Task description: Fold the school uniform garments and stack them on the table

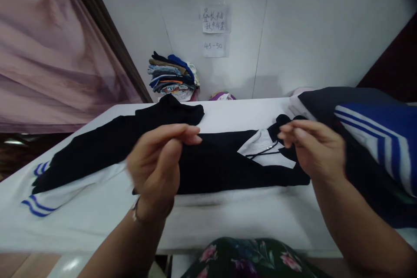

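A black hooded garment (215, 160) lies stretched across the table. Its pale inner hood (270, 160) and a dark drawstring show at its right end. Over its left part is my left hand (159, 156), fingers curled closed, with nothing visible in them. My right hand (316, 147) is over the hood end, thumb and fingers pinched together. The black cloth behind those fingertips hides whether they grip anything. Black sleeves (97, 147) reach left, beside white cloth with blue-striped cuffs (39, 206).
A pile of clothes (172, 76) stands beyond the table's far edge. Blue and white striped clothing (381, 139) and dark clothing (355, 95) lie at the right. Handwritten paper signs (215, 30) hang on the wall. A pink curtain (58, 43) is at left.
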The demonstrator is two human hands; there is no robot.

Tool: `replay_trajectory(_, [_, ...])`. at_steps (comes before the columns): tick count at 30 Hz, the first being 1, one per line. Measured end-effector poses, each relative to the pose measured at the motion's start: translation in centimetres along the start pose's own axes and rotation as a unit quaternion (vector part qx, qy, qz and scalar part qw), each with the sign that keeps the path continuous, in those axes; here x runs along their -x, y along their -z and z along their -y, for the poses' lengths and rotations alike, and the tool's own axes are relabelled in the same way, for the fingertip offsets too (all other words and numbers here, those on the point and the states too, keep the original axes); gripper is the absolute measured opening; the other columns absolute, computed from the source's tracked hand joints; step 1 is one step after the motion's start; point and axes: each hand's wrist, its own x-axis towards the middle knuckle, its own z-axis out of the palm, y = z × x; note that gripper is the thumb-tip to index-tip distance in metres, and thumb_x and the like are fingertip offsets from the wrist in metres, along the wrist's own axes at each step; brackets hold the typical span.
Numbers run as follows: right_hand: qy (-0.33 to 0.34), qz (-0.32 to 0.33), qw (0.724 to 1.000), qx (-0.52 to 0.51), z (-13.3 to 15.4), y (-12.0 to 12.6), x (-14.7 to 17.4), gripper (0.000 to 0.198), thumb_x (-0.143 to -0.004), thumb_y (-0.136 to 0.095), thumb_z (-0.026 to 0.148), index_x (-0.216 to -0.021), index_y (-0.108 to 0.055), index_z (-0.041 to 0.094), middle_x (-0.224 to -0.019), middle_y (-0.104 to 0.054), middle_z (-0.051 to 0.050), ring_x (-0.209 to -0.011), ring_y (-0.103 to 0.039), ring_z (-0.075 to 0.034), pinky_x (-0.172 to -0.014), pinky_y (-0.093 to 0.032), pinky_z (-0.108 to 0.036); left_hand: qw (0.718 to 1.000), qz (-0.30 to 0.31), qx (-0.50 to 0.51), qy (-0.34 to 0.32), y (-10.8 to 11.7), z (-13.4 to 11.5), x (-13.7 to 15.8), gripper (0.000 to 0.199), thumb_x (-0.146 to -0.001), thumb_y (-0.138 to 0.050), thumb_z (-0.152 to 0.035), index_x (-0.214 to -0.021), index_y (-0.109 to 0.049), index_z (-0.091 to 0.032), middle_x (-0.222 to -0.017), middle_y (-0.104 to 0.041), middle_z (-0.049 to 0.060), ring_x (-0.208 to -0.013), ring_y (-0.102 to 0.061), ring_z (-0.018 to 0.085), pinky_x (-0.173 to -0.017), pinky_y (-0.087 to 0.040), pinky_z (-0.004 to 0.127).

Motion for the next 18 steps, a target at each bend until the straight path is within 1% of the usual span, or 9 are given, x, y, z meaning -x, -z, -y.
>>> replay_trajectory(2, [-0.066, -0.019, 0.995, 0.078, -4.7, 2.1, -2.3, 0.015, -0.076, -0.070, 0.027, -0.089, -0.072, 0.021, -0.081, -0.072, -0.004, -0.070, -0.067, -0.016, -0.050, -0.048, -0.025, 0.993, 0.055, -0.100, 0.015, -2.6, 4.8, -3.6, 0.017, -0.087, -0.059, -0.031, -0.098, -0.069, -0.022, -0.094, -0.072, 0.002, -0.081, -0.068, 0.014, -0.078, -0.055, 0.029])
replay_trajectory(3, [-0.099, -0.027, 0.987, 0.123, -7.0, 3.7, -3.0, 0.019, -0.074, -0.070, 0.030, -0.090, -0.071, 0.019, -0.081, -0.073, -0.004, -0.071, -0.067, -0.016, -0.051, -0.049, -0.024, 0.981, 0.098, -0.164, 0.039, -3.4, 7.4, -4.8, 0.018, -0.086, -0.060, -0.032, -0.096, -0.069, -0.021, -0.095, -0.072, 0.003, -0.084, -0.067, 0.015, -0.079, -0.054, 0.029])
replay_trajectory(6, [-0.186, -0.028, 0.947, 0.261, -12.8, 8.4, -3.6, 0.025, -0.075, -0.062, 0.032, -0.091, -0.069, 0.014, -0.083, -0.073, -0.008, -0.075, -0.069, -0.019, -0.057, -0.053, -0.028, 0.936, 0.183, -0.291, 0.080, -3.7, 14.5, -6.0, 0.025, -0.086, -0.055, -0.038, -0.098, -0.069, -0.020, -0.097, -0.072, 0.004, -0.088, -0.066, 0.018, -0.082, -0.052, 0.032])
replay_trajectory(8, [-0.199, 0.017, 0.915, 0.351, -15.2, 10.1, -3.8, 0.026, -0.079, -0.054, 0.028, -0.093, -0.069, 0.013, -0.090, -0.073, -0.010, -0.084, -0.069, -0.021, -0.069, -0.056, -0.033, 0.901, 0.240, -0.349, 0.097, -3.2, 17.9, -5.8, 0.028, -0.087, -0.051, -0.038, -0.100, -0.068, -0.020, -0.105, -0.071, 0.006, -0.098, -0.064, 0.021, -0.089, -0.049, 0.034])
replay_trajectory(9, [-0.198, 0.038, 0.903, 0.380, -16.1, 10.4, -4.0, 0.026, -0.080, -0.052, 0.026, -0.094, -0.070, 0.014, -0.094, -0.073, -0.010, -0.089, -0.069, -0.021, -0.077, -0.056, -0.035, 0.881, 0.270, -0.377, 0.100, -3.1, 19.2, -5.7, 0.029, -0.088, -0.049, -0.037, -0.102, -0.068, -0.019, -0.108, -0.070, 0.007, -0.102, -0.063, 0.022, -0.092, -0.047, 0.035])
replay_trajectory(11, [-0.190, 0.072, 0.891, 0.406, -17.4, 10.1, -4.7, 0.026, -0.081, -0.049, 0.023, -0.094, -0.071, 0.017, -0.101, -0.073, -0.008, -0.097, -0.067, -0.021, -0.089, -0.052, -0.037, 0.837, 0.324, -0.430, 0.098, -3.4, 21.0, -5.8, 0.031, -0.089, -0.046, -0.034, -0.103, -0.067, -0.017, -0.111, -0.069, 0.009, -0.106, -0.060, 0.023, -0.094, -0.044, 0.035])
replay_trajectory(14, [-0.188, 0.127, 0.880, 0.417, -19.0, 8.5, -5.9, 0.030, -0.082, -0.048, 0.021, -0.100, -0.072, 0.020, -0.110, -0.071, -0.006, -0.107, -0.063, -0.020, -0.099, -0.046, -0.036, 0.774, 0.381, -0.496, 0.098, -4.6, 22.7, -6.4, 0.034, -0.091, -0.042, -0.034, -0.107, -0.066, -0.016, -0.115, -0.067, 0.011, -0.111, -0.058, 0.025, -0.096, -0.041, 0.037])
replay_trajectory(16, [-0.191, 0.170, 0.870, 0.421, -20.0, 7.1, -6.8, 0.032, -0.084, -0.047, 0.021, -0.105, -0.071, 0.021, -0.115, -0.069, -0.005, -0.112, -0.061, -0.019, -0.103, -0.042, -0.034, 0.741, 0.403, -0.525, 0.109, -5.5, 23.6, -6.7, 0.036, -0.092, -0.039, -0.035, -0.109, -0.065, -0.017, -0.120, -0.065, 0.011, -0.116, -0.055, 0.026, -0.097, -0.039, 0.040])
replay_trajectory(18, [-0.198, 0.210, 0.857, 0.426, -21.0, 6.0, -7.6, 0.033, -0.086, -0.047, 0.023, -0.109, -0.070, 0.020, -0.119, -0.067, -0.005, -0.117, -0.058, -0.019, -0.104, -0.040, -0.034, 0.722, 0.416, -0.539, 0.121, -6.0, 24.5, -6.8, 0.038, -0.093, -0.037, -0.038, -0.109, -0.065, -0.017, -0.120, -0.065, 0.012, -0.116, -0.054, 0.028, -0.096, -0.038, 0.043])
